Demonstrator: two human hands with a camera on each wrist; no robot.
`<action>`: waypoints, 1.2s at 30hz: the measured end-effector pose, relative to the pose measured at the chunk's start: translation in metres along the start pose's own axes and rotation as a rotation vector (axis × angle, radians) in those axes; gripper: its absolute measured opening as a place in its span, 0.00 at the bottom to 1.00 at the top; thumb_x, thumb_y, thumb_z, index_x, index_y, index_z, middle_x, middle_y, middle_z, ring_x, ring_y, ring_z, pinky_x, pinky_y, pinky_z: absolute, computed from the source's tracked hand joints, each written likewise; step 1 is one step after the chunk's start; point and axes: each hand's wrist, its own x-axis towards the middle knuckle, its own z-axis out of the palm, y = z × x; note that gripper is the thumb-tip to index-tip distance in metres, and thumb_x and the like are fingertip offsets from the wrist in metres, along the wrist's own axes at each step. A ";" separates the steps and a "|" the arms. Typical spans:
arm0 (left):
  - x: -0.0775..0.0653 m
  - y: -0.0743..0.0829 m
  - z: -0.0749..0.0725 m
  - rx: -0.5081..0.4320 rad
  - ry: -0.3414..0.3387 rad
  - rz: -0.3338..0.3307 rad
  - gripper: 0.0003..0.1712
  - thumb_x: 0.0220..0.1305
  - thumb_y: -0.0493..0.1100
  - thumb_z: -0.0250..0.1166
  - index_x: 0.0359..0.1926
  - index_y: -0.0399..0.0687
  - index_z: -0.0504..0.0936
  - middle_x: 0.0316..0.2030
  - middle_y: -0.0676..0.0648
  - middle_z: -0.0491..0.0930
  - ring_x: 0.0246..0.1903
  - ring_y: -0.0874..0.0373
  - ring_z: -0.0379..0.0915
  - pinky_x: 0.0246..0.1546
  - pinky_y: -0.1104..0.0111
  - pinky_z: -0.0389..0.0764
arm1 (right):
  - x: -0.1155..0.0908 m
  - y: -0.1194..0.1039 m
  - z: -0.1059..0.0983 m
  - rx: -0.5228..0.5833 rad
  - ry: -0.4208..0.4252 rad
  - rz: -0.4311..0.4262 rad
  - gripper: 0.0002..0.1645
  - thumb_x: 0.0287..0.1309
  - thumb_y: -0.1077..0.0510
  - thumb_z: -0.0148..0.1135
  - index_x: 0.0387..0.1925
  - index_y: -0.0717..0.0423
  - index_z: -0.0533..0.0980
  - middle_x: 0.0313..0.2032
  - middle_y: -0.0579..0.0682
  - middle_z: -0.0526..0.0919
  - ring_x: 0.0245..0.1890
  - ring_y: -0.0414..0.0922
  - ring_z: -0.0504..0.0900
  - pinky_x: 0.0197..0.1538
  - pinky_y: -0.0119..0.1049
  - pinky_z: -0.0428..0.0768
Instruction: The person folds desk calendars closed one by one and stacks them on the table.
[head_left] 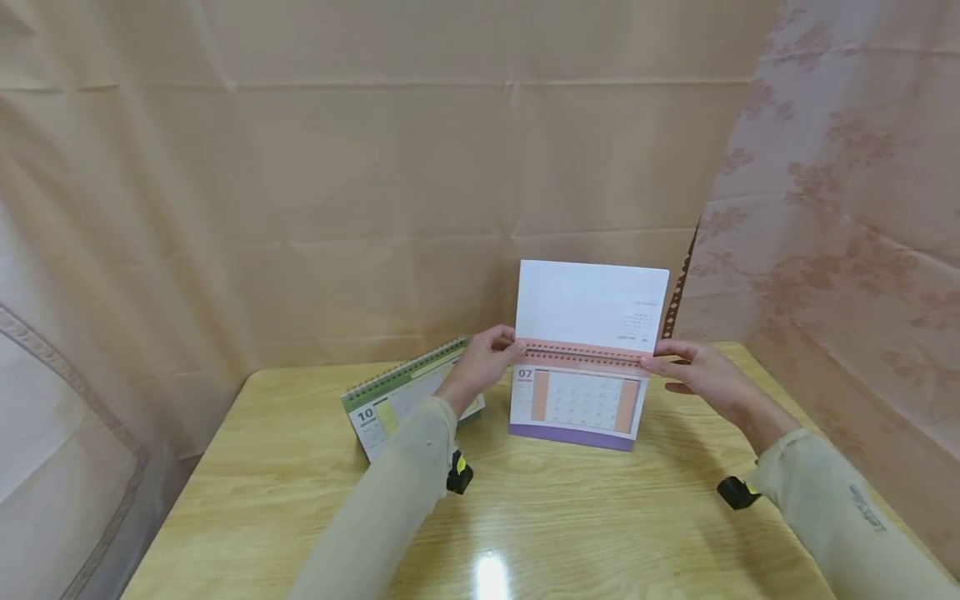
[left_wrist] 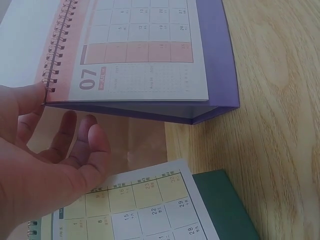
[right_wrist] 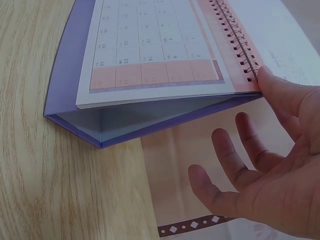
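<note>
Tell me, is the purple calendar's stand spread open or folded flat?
Spread open: the wrist views show a hollow gap inside the purple stand, beneath the 07 page.

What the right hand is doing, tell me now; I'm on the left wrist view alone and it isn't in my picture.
Observer: The right hand grips the right end of the purple calendar, its thumb at the end of the spiral binding.

Operator: Read me the big number on the green calendar; my picture cuts it off.

Observer: It is 10, at the left of its page in the head view.

Operator: Now report any print on the white sheet above the binding. I get only a blank corner.

Observer: There is small print near its lower right corner in the head view, too small to read.
</note>
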 end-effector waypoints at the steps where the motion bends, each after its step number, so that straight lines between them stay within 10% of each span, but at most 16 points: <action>1: -0.001 0.000 -0.001 0.000 -0.001 0.001 0.14 0.75 0.50 0.61 0.55 0.52 0.80 0.50 0.49 0.80 0.53 0.51 0.76 0.57 0.54 0.75 | 0.001 0.000 0.000 0.000 -0.003 -0.002 0.34 0.70 0.43 0.62 0.64 0.64 0.73 0.62 0.60 0.74 0.60 0.47 0.74 0.62 0.58 0.74; 36: 0.003 0.000 -0.005 0.147 0.062 0.098 0.15 0.72 0.51 0.65 0.52 0.49 0.84 0.48 0.50 0.84 0.48 0.55 0.79 0.49 0.59 0.80 | 0.002 -0.003 -0.002 -0.031 0.033 -0.024 0.26 0.69 0.46 0.64 0.52 0.66 0.79 0.50 0.49 0.78 0.49 0.38 0.78 0.54 0.46 0.82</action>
